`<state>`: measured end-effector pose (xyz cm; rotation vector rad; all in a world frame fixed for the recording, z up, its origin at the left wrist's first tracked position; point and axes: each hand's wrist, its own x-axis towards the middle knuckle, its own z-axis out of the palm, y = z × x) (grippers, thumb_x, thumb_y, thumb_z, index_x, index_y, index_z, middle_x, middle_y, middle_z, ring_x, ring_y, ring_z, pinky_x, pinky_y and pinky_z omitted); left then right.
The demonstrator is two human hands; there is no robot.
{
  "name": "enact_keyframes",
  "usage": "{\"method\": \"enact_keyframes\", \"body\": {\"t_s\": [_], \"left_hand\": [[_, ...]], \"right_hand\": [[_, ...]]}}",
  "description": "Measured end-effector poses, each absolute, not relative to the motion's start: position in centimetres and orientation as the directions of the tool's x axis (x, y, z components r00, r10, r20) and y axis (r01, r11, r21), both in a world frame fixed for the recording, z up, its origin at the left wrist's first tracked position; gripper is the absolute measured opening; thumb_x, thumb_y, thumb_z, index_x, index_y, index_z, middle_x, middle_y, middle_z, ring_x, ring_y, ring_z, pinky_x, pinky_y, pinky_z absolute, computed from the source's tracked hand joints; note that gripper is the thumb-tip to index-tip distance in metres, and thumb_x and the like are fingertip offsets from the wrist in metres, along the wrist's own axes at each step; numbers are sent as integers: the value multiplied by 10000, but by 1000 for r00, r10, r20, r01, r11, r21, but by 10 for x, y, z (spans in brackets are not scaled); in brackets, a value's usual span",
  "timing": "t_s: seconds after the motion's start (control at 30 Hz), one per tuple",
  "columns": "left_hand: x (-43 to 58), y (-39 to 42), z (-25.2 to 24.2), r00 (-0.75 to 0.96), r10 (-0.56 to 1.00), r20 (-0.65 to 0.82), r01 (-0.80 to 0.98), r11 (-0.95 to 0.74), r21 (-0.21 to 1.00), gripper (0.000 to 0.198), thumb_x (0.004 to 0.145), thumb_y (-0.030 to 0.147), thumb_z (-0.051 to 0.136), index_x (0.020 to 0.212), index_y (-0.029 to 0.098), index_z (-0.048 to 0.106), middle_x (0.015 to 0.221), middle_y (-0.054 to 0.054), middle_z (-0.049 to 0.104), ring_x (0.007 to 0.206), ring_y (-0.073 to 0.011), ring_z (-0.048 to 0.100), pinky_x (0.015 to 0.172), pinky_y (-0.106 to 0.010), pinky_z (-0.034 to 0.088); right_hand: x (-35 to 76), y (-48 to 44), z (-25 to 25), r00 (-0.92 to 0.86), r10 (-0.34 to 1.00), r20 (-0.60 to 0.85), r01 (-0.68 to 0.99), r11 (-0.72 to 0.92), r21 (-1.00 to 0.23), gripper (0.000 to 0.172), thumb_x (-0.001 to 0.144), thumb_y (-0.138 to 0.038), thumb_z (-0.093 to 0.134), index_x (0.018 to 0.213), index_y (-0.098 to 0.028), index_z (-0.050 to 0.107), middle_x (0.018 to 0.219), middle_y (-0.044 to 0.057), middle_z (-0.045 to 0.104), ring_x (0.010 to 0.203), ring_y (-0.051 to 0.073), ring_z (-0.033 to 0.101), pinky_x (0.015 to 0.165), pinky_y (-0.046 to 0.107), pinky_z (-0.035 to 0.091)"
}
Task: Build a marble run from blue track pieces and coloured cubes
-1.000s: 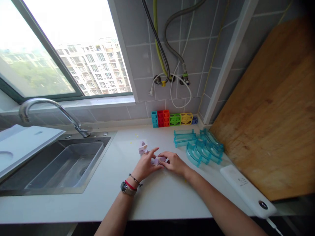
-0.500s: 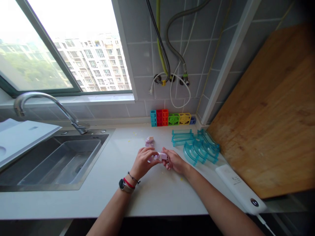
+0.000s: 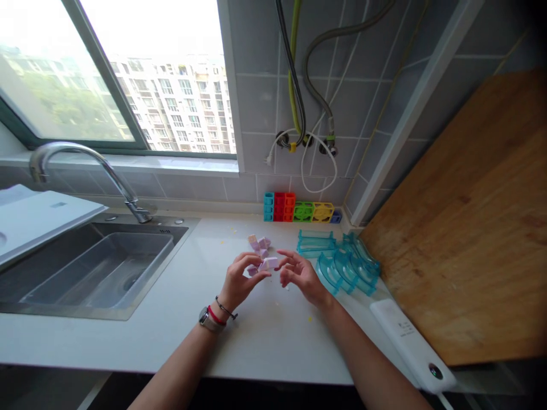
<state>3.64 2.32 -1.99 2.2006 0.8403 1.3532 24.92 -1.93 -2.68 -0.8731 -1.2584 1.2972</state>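
Observation:
Small pale purple blocks (image 3: 269, 263) sit between my two hands; whether they are joined cannot be made out. My left hand (image 3: 243, 274) curls its thumb and fingers around these blocks and partly hides them. Just to their right, my right hand (image 3: 301, 276) is open, its fingers bent and apart, with nothing in them. Beyond the left fingertips, a little cluster of similar purple blocks (image 3: 264, 243) with a cream-coloured face lies on the white counter (image 3: 256, 330).
Translucent teal curved pieces (image 3: 335, 270) lie right of my hands. Coloured plastic blocks (image 3: 284, 206) line the wall. A white power strip-like device (image 3: 412, 344) and a wooden board (image 3: 461, 228) stand at right. A sink with a clear tub (image 3: 141, 250) and a faucet (image 3: 106, 176) are left.
My right hand has let go of the purple blocks and opened, moving slightly right. The far purple cluster shows more spread out. The view has shifted a little.

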Motion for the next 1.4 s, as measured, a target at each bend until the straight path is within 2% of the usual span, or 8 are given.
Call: {"method": "enact_keyframes", "body": {"t_s": [0.17, 0.43, 0.53, 0.73, 0.87, 1.0, 1.17, 1.4], "left_hand": [[37, 23, -20, 387, 692, 609, 180, -704, 687, 282, 805, 400, 811, 925, 179, 685, 1031, -102, 683, 920, -207, 668, 789, -323, 557], [42, 20, -21, 452, 715, 533, 141, -647, 749, 250, 827, 372, 795, 872, 164, 664, 1015, -100, 688, 903, -194, 660, 800, -322, 548], [45, 19, -23, 471, 697, 541, 133, -662, 738, 227, 841, 356, 781, 898, 160, 679, 1025, -101, 675, 893, -185, 660, 790, -317, 555], [47, 19, -27, 493, 644, 585, 213, -741, 637, 232, 848, 369, 774, 917, 169, 679, 981, -92, 660, 898, -190, 652, 795, -331, 563], [48, 18, -26, 498, 618, 609, 233, -772, 592, 247, 855, 362, 768, 990, 182, 667, 992, -96, 672, 960, -213, 649, 842, -359, 561], [51, 15, -24, 485, 581, 653, 262, -810, 525, 508, 762, 397, 850, 1179, 202, 635, 1174, -140, 682, 1177, -290, 608, 983, -462, 530], [51, 15, -23, 452, 490, 745, 294, -871, 394, 328, 861, 302, 769, 1163, 219, 669, 1131, -109, 735, 1165, -265, 638, 993, -465, 531], [51, 10, -19, 455, 439, 774, 321, -892, 318, 427, 933, 199, 670, 1349, 269, 602, 1346, -116, 641, 1237, -246, 611, 1035, -444, 537]], "right_hand": [[243, -24, -23, -145, 927, 346, 150, 367, -918, 363, 882, -450, 726, 1204, -286, 687, 1080, 46, 643, 881, 171, 618, 713, 277, 550], [239, -24, -29, -120, 899, 421, 349, 435, -830, 321, 997, -522, 520, 1076, -229, 625, 1029, 73, 644, 925, 209, 637, 768, 307, 551], [240, -20, -33, -88, 936, 342, 221, 353, -909, 407, 979, -602, 499, 917, -213, 604, 872, 43, 624, 780, 182, 631, 691, 299, 558], [238, -14, -41, -130, 990, 54, -112, 39, -993, 456, 904, -665, 578, 866, -211, 566, 699, -16, 587, 611, 130, 574, 491, 216, 507], [236, -14, -40, -125, 992, 19, -233, -10, -972, 434, 873, -639, 641, 867, -208, 590, 740, -1, 612, 642, 135, 585, 508, 218, 500], [239, -17, -34, -69, 997, 45, -391, 14, -920, 389, 884, -610, 644, 924, -224, 620, 790, 13, 619, 669, 151, 586, 563, 257, 517], [243, -19, -31, -115, 990, 79, -394, 27, -919, 375, 858, -586, 690, 936, -222, 644, 784, 10, 608, 651, 143, 543, 580, 263, 483], [244, -23, -26, -199, 979, 44, -407, -42, -912, 271, 802, -440, 765, 910, -209, 673, 769, 1, 609, 615, 118, 503, 541, 232, 444]]}}
